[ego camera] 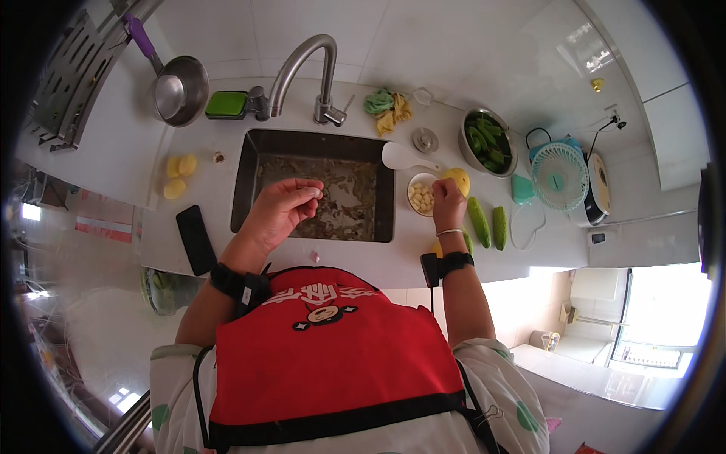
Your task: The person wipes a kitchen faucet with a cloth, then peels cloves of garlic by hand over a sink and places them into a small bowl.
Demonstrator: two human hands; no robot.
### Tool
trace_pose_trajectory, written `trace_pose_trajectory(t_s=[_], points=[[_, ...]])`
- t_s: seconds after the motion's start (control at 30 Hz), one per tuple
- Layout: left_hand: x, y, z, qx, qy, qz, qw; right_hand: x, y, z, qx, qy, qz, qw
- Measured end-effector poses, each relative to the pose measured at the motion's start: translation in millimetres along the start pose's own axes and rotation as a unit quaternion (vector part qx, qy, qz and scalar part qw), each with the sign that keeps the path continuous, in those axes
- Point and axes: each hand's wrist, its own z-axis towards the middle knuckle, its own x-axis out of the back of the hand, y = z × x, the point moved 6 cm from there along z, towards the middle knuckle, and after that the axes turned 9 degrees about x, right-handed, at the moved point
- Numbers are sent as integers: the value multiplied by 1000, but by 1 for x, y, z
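My left hand (pixel 286 210) is raised over the left part of the sink (pixel 313 133), thumb and fingertips pinched on a small pale bit, maybe garlic skin. At the right, my right hand (pixel 450 198) is closed beside a white bowl (pixel 409 200) of peeled garlic cloves (pixel 421 198); whether its fingers hold anything is hidden. Peelings and scraps (pixel 343 198) cover the sink's bottom. Behind my right hand lies a yellow round vegetable or fruit (pixel 459 180). A small pinkish clove or piece of peel (pixel 315 256) lies on the counter before me.
Cucumbers (pixel 479 221) and a metal bowl of green peppers (pixel 486 142) are on the right, near a small fan (pixel 560 176). A white rice paddle (pixel 405 157) touches the sink's edge. A faucet (pixel 326 79) arches above. Peeled potatoes (pixel 176 188) and a phone (pixel 195 239) lie left.
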Motion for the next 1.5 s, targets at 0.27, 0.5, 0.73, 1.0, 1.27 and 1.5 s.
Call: trace_pose_trajectory(t_s=[0.27, 0.5, 0.73, 1.0, 1.27, 1.5], points=[[3, 3, -23, -44, -37, -76, 995, 5, -155, 33, 28, -89, 321, 942], [-6, 0, -30, -51, -32, -103, 993, -26, -232, -14, 351, -149, 170, 909], [-6, -11, -24, -38, 6, -97, 995, -30, -250, -17, 181, -201, 313, 911], [-8, -16, -23, -84, 7, -81, 993, -52, -225, -30, -89, -336, 454, 820], [-16, -17, -24, -72, -17, -101, 992, -45, -234, -27, -57, -329, 458, 824], [-20, -18, -21, -47, -60, -135, 988, -51, -233, -27, -59, -333, 474, 813]])
